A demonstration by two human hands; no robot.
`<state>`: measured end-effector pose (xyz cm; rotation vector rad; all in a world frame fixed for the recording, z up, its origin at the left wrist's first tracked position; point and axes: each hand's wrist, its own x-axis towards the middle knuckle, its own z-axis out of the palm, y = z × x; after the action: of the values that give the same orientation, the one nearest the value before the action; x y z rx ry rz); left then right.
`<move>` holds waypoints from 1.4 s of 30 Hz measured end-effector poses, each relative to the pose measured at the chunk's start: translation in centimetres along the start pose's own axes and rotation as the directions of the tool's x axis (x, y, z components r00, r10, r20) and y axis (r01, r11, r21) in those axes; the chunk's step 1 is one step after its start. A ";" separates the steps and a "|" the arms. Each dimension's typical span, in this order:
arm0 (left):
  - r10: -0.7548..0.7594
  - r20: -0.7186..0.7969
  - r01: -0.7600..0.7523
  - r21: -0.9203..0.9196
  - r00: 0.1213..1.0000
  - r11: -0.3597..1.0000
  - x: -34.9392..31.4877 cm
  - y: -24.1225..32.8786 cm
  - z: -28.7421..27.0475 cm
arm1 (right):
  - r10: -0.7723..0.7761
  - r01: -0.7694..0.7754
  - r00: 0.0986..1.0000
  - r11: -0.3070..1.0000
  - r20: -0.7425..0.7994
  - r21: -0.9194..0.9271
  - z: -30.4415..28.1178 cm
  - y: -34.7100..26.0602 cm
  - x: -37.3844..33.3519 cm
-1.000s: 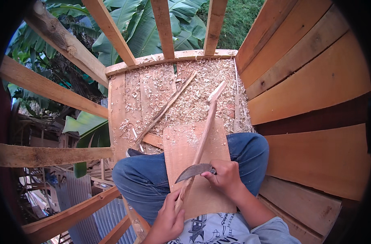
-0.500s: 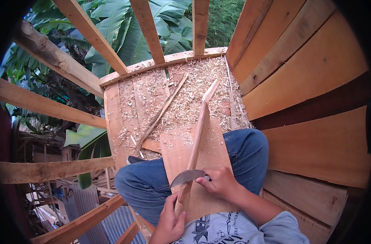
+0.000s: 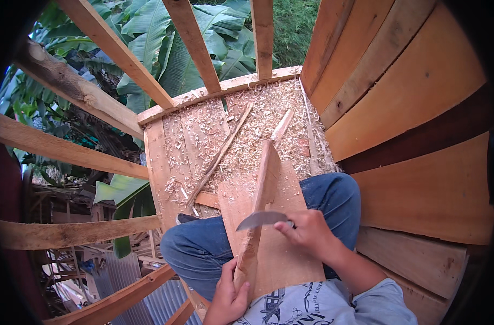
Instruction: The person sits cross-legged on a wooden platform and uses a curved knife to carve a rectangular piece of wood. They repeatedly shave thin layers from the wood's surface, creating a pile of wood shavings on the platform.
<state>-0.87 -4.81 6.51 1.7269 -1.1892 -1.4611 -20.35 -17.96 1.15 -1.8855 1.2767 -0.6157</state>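
My left hand (image 3: pixel 229 297) is wrapped round the near end of a long wooden stick (image 3: pixel 266 176), which slants up and away from me over a flat board (image 3: pixel 290 244) on my lap. In my right hand (image 3: pixel 311 232) is a knife with a curved grey blade (image 3: pixel 261 219). Its blade crosses above the stick, edge toward the wood, a little beyond my left hand; whether it touches cannot be told. A pale narrow length of wood (image 3: pixel 282 125) shows past the stick's far end; I cannot tell whether the two are joined.
Curly shavings (image 3: pixel 252 124) cover much of the plank floor (image 3: pixel 157 146). A thin wooden strip (image 3: pixel 222 154) lies there, left of the stick. Open slats (image 3: pixel 192 43) rise at the front and left, with banana leaves (image 3: pixel 144 49) beyond. A plank wall (image 3: pixel 409 108) stands on the right.
My right hand and the knife have moved up and away from my left hand along the stick. The stick's far end has shifted slightly, showing more of its broad side.
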 end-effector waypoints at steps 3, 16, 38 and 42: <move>-0.007 -0.006 0.007 0.009 1.000 1.000 0.0 0.1 0.4 | -0.042 0.044 0.996 0.999 0.083 -0.014 2.4 0.1 -1.8; 0.070 0.000 -0.069 0.148 0.998 0.987 -0.4 0.5 0.3 | 0.255 -0.273 0.961 0.939 -0.110 -0.207 -3.9 2.2 1.7; 0.221 -0.013 -0.217 0.128 0.975 0.968 0.3 1.7 0.3 | 0.050 -0.009 0.993 0.932 0.105 -0.363 -1.6 -1.0 -2.1; 0.232 -0.029 -0.228 0.082 0.972 0.970 0.4 1.6 0.1 | -0.088 0.084 0.996 0.900 0.009 -0.428 -0.9 1.3 -0.1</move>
<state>-1.41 -5.87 7.65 1.5987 -1.3917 -1.2527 -21.83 -18.45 0.63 -2.3090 1.4279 -0.4090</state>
